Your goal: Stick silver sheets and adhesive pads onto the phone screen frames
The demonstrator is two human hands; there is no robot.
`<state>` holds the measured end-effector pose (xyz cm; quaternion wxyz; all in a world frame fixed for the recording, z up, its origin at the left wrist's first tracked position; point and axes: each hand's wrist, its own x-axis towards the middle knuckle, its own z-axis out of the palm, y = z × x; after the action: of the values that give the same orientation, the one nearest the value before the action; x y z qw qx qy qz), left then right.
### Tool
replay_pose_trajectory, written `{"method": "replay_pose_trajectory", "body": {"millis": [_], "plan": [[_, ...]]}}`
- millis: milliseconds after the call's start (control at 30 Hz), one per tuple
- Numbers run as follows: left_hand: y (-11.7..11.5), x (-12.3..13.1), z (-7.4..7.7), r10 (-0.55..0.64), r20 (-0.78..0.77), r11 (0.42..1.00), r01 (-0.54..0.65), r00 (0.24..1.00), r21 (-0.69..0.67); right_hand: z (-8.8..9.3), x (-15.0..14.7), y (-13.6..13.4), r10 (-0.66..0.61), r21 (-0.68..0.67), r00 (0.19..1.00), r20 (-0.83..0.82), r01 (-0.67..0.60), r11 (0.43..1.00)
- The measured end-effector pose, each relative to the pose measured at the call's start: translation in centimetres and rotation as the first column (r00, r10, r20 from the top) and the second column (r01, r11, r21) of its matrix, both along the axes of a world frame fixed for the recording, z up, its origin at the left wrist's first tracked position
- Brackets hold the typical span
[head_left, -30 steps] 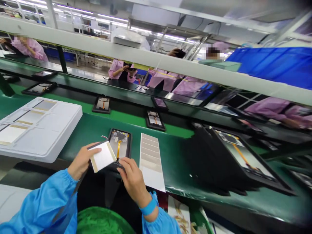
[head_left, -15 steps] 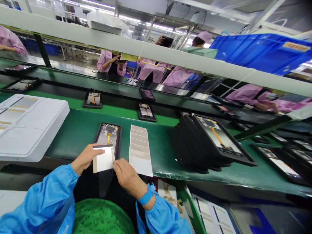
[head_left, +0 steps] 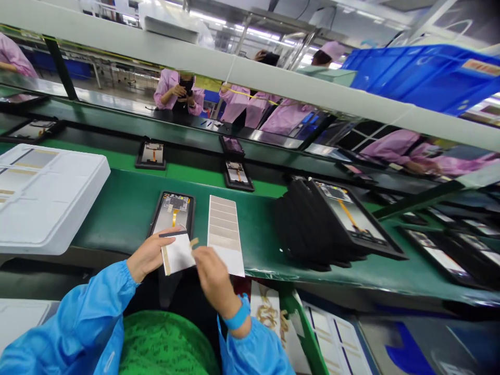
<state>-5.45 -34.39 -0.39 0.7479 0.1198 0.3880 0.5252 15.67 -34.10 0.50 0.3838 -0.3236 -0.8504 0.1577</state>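
My left hand (head_left: 150, 255) holds a flat white battery (head_left: 178, 256) by its upper left corner. A dark band runs along the battery's top edge and a tan strip lies down its left side. Pinched in the fingers of my right hand (head_left: 214, 273) is a short tan tape strip (head_left: 194, 242), just off the battery's right edge. Behind my left hand lies an open tablet (head_left: 174, 208) with its circuit board and orange ribbon cable showing. To its right rests a white sheet of beige labels (head_left: 223, 229).
A white tray of batteries (head_left: 74, 203) stands at left; a stack of black tablet housings (head_left: 312, 229) rises at right. Several tablets (head_left: 151, 154) sit on the green line behind. Below right, a green bin (head_left: 308, 333) stands beside discarded tan strips (head_left: 267, 315). Co-workers in pink (head_left: 179, 94) are opposite.
My right hand has pulled away to the right, and the tan strip now shows in its fingers, off the battery's right side. The battery has tilted and shifted slightly right with my left hand.
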Motion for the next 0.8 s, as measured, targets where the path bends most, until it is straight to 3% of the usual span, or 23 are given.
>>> {"method": "replay_pose_trajectory", "body": {"millis": [33,100,300,433,533,600,633,667,733,800], "plan": [[0.1,0.2,-0.2,0.004,0.008,1.000,-0.003,1.000,-0.006,0.3,-0.9,-0.9,0.120,0.011,0.990,0.070,-0.122,0.993],[0.1,0.4,-0.4,0.018,0.013,0.999,-0.018,1.000,-0.028,0.9,-2.1,-2.1,0.243,0.027,0.950,0.195,-0.253,0.967],[-0.2,1.0,-0.5,0.079,0.006,0.997,-0.079,0.997,-0.012,1.5,-2.5,-2.6,0.265,0.156,0.901,0.344,-0.333,0.930],[-0.6,1.8,-0.4,-0.027,0.065,1.000,0.026,0.998,0.016,0.1,-2.5,-2.9,0.258,0.176,0.886,0.385,-0.345,0.922],[-1.2,2.8,-0.6,-0.171,0.149,0.985,0.167,0.974,0.035,-1.5,-2.2,-2.6,0.162,0.102,0.974,0.159,-0.180,0.978],[-1.7,3.6,-0.8,-0.261,0.214,0.965,0.258,0.941,0.042,-2.3,-0.7,-2.2,-0.045,-0.036,0.997,-0.058,0.042,0.998],[-1.9,4.0,-0.9,-0.296,0.245,0.954,0.296,0.923,0.041,-2.7,0.7,-2.1,-0.188,-0.113,0.973,-0.137,0.173,0.978],[-2.1,4.4,-1.0,-0.319,0.275,0.946,0.321,0.907,0.037,-3.1,2.6,-2.1,-0.338,-0.177,0.923,-0.186,0.307,0.935],[-2.3,5.2,-1.1,-0.333,0.327,0.939,0.342,0.884,0.030,-4.6,7.6,-2.8,-0.602,-0.254,0.774,-0.194,0.553,0.793],[-2.3,5.7,-1.0,-0.311,0.351,0.944,0.331,0.883,0.006,-6.9,13.2,-4.0,-0.764,-0.279,0.640,-0.083,0.721,0.634]]}}
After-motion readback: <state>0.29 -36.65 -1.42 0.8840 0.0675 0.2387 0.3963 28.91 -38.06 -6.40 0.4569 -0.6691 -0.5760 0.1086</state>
